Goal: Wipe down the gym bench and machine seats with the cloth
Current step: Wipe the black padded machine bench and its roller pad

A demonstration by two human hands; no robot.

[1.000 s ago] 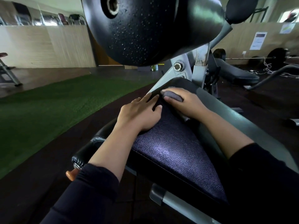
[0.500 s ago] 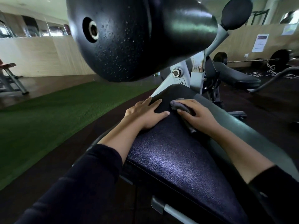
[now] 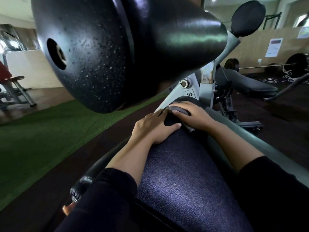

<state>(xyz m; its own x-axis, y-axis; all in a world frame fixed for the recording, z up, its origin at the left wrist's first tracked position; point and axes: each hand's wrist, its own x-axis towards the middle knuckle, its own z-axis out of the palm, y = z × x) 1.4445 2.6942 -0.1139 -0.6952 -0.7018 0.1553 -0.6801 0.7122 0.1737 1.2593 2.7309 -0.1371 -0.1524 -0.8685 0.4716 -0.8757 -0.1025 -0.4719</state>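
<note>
A dark grey cloth (image 3: 180, 111) was held against the far end of a padded machine seat (image 3: 184, 178) by the right hand (image 3: 194, 117), whose grip was closed over the bunched fabric, the fingers curled across its top and a loose corner left trailing beneath the palm. The left hand (image 3: 154, 128) was laid flat on the seat's left edge just beside it, fingers straight and thumb stretched toward the cloth, with nothing held. The textured, purplish-black surface was seen running back toward the camera between two dark sleeves (image 3: 107, 198). The cloth was placed where the pad met the grey steel frame (image 3: 181, 92), near a bolt; whether the fabric touched the metal could not be made out, the area being in shadow. A large black roller pad (image 3: 117, 47), speckled with pale dots, was seen hanging close above the hands and filling the upper view, and a smaller round pad (image 3: 249, 18) was fixed on an arm to the right. Green turf (image 3: 41, 139) was laid on the floor to the left. A black bench (image 3: 249, 86) and a loaded barbell (image 3: 297, 62) were seen beyond, before a wood-panelled wall.
</note>
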